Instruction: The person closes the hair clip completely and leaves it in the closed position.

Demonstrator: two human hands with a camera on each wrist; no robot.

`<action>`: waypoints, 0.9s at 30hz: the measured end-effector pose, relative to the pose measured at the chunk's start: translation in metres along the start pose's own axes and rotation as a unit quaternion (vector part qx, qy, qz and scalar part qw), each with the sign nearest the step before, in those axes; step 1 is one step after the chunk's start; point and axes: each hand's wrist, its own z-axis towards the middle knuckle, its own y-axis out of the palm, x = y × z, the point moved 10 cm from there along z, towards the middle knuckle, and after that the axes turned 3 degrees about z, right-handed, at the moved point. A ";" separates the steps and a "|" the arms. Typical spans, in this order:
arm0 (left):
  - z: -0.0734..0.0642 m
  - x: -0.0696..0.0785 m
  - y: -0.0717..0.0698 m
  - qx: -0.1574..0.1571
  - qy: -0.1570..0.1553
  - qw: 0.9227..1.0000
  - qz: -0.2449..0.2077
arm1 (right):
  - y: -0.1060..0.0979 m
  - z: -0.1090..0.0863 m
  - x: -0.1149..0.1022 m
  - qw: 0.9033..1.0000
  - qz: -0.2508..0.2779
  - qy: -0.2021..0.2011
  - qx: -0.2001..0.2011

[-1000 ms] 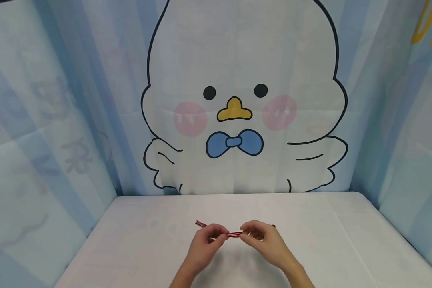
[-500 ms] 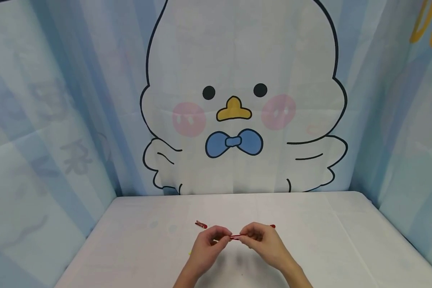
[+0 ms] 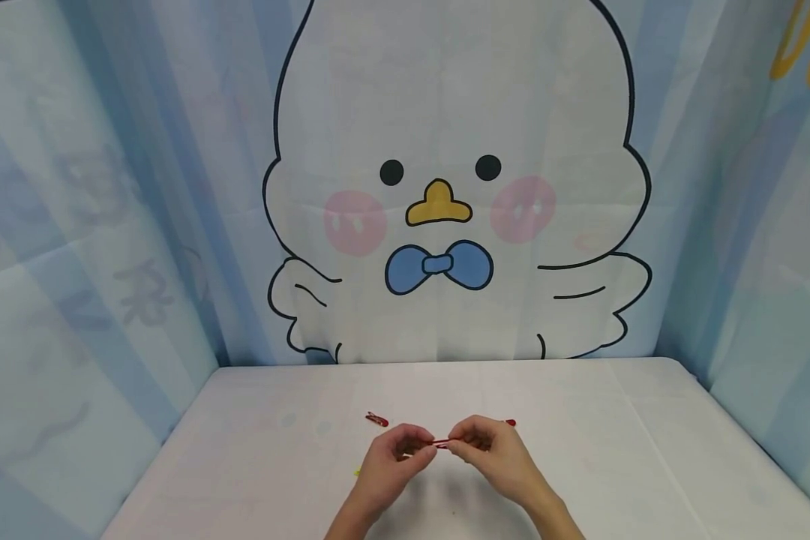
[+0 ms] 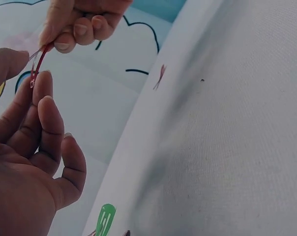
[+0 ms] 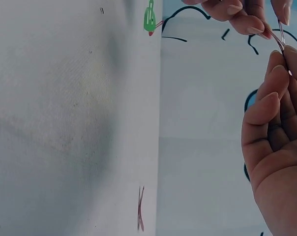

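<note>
— What differs from half a second back?

— Very little. The left hand (image 3: 388, 469) and the right hand (image 3: 496, 457) stay low in the middle of the head view, and the red hair clip (image 3: 440, 442) still spans the gap between them, held above the bench (image 3: 648, 450). A second ago a red clip end stuck out up-left of the left hand; now a separate red clip (image 3: 377, 419) lies on the bench there, apart from the hand.

— And the fingers?

— Left thumb and fingers (image 4: 40, 88) are pinched together on one end of the clip, right fingers (image 5: 274, 73) clamped on the other end.

— Anything else on the surface, going left to right?

— A green clip (image 4: 105, 220) at the lower left of the left wrist view, the loose red clip, then a red bit (image 3: 510, 423) just past the right hand.

— The room?

— A white cloth covers the bench. Behind it hangs a blue striped curtain (image 3: 108, 225) with a big white cartoon chick (image 3: 445, 112) wearing a blue bow tie (image 3: 439, 266).
</note>
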 end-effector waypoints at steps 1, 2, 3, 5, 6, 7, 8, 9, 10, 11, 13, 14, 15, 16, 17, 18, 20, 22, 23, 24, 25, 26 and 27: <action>0.000 -0.001 0.000 0.001 -0.001 1.000 -0.003 | 0.000 0.000 0.000 1.000 0.000 0.000 0.000; 0.000 -0.001 0.000 0.003 -0.002 1.000 -0.005 | 0.001 0.000 -0.001 1.000 0.000 -0.001 -0.001; 0.000 -0.002 0.000 0.005 -0.002 1.000 -0.007 | 0.001 -0.001 -0.001 1.000 0.000 -0.002 -0.001; -0.001 -0.002 -0.001 0.009 -0.003 1.000 -0.010 | 0.001 -0.001 -0.002 1.000 -0.002 -0.005 -0.002; -0.001 -0.002 -0.001 0.012 -0.002 1.000 -0.011 | 0.001 -0.001 -0.002 1.000 -0.002 -0.006 -0.002; 0.000 -0.002 -0.002 0.015 -0.002 1.000 -0.011 | 0.002 -0.001 -0.003 1.000 -0.002 -0.008 -0.004; 0.000 -0.002 -0.002 0.017 -0.001 1.000 -0.012 | 0.002 -0.001 -0.003 1.000 -0.002 -0.009 -0.005; 0.000 -0.002 -0.002 0.020 0.000 1.000 -0.012 | 0.002 -0.002 -0.004 1.000 -0.002 -0.011 -0.006; 0.000 -0.001 -0.003 0.021 0.000 1.000 -0.013 | 0.002 -0.002 -0.004 1.000 -0.003 -0.014 -0.007; 0.000 -0.001 -0.003 0.023 0.001 1.000 -0.012 | 0.003 -0.002 -0.005 1.000 -0.003 -0.017 -0.008; 0.000 -0.001 -0.004 0.026 0.002 1.000 -0.014 | 0.003 -0.002 -0.006 1.000 -0.002 -0.025 -0.008; 0.000 0.000 -0.004 0.026 0.001 1.000 -0.016 | 0.002 -0.003 -0.007 1.000 -0.002 -0.029 -0.006; 0.000 0.000 -0.004 0.026 0.002 0.999 -0.017 | 0.002 -0.003 -0.008 0.999 -0.002 -0.034 -0.004; 0.000 0.000 -0.004 0.026 0.002 0.999 -0.019 | 0.002 -0.003 -0.008 0.999 -0.001 -0.037 -0.002; 0.000 0.001 -0.004 0.027 0.003 0.999 -0.021 | 0.001 -0.003 -0.009 0.999 0.000 -0.040 0.000; 0.000 0.001 -0.004 0.027 0.003 0.999 -0.024 | 0.001 -0.003 -0.010 0.999 0.002 -0.041 0.002; -0.001 0.001 -0.005 0.028 0.003 0.999 -0.028 | 0.001 -0.004 -0.010 0.999 0.002 -0.042 0.005; -0.001 0.001 -0.005 0.032 0.004 0.999 -0.029 | 0.000 -0.004 -0.010 0.999 0.001 -0.041 0.008; -0.001 0.001 -0.005 0.034 0.004 0.999 -0.029 | 0.000 -0.004 -0.010 0.999 0.001 -0.040 0.010; -0.001 0.001 -0.006 0.036 0.004 0.999 -0.029 | 0.000 -0.004 -0.010 0.999 -0.001 -0.039 0.013; -0.001 0.000 -0.006 0.037 0.004 0.999 -0.029 | -0.001 -0.004 -0.010 0.999 -0.002 -0.039 0.015; -0.001 0.000 -0.006 0.040 0.004 0.999 -0.027 | -0.001 -0.003 -0.010 0.999 -0.004 -0.039 0.018; -0.001 0.000 -0.006 0.042 0.004 0.999 -0.025 | -0.001 -0.003 -0.010 0.999 -0.006 -0.039 0.021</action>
